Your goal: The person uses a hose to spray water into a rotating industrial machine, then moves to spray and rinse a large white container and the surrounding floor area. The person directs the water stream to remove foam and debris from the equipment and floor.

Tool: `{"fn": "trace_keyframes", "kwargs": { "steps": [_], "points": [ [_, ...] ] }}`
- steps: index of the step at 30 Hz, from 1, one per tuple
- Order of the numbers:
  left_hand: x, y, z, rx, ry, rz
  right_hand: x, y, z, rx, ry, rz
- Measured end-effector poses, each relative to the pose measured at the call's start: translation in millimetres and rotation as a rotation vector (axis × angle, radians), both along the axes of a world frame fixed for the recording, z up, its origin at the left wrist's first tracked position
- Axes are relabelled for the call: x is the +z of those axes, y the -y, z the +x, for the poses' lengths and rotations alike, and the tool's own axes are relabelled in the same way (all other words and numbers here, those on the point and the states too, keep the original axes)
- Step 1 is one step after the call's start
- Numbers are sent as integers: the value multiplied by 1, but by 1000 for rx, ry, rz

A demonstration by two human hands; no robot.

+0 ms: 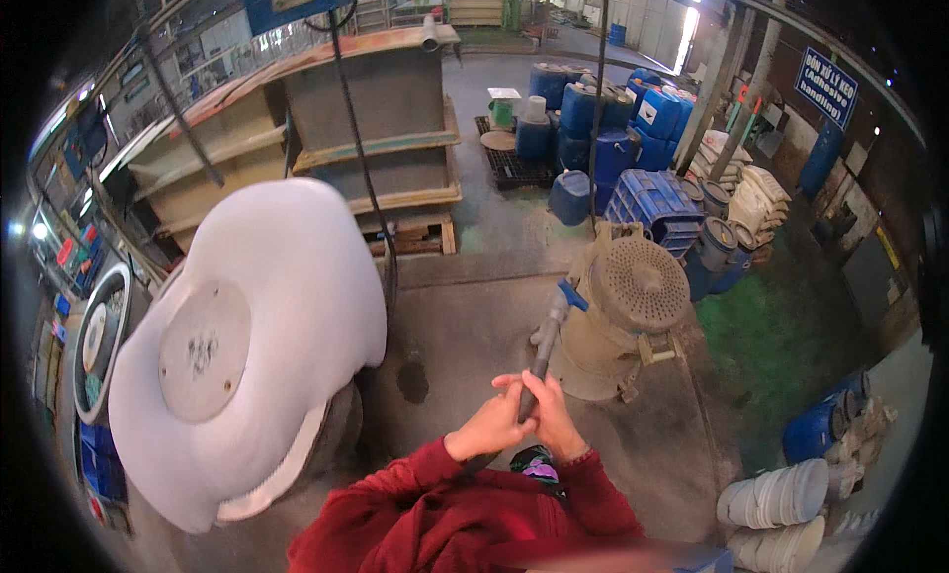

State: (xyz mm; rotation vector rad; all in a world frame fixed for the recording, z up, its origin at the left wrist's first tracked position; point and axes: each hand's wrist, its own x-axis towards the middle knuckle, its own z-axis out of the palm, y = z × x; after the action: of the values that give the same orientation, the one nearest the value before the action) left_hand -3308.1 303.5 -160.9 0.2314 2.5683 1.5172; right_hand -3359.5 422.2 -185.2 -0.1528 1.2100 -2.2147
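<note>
Both hands are closed around a grey pipe with a blue valve handle at its far end. My left hand grips it from the left, and my right hand wraps it from the right. The pipe slants up and away from my body; its lower part runs behind my left wrist. Just beyond it stands a beige, dusty machine with a round perforated lid. To my left rises a large, smooth white bulging mass with a round grey plate on its face.
A big open-sided grey tank stands far left. Blue drums, a blue crate and stacked sacks fill the far right. White buckets lie near right. A dark cable hangs down left of centre.
</note>
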Motion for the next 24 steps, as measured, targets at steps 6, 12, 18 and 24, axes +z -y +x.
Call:
{"fn": "trace_keyframes", "kwargs": {
  "steps": [6,12,18,24],
  "points": [
    [12,24,-122,-86,-8,-790,-45,10,-131,-67,298,-304],
    [48,63,-264,386,-615,-401,-18,35,-265,231,286,-229],
    [74,117,-407,598,-807,-576,-7,95,-354,544,335,-123],
    [31,204,-537,614,-763,-798,-24,157,-433,616,315,-145]
  ]
}}
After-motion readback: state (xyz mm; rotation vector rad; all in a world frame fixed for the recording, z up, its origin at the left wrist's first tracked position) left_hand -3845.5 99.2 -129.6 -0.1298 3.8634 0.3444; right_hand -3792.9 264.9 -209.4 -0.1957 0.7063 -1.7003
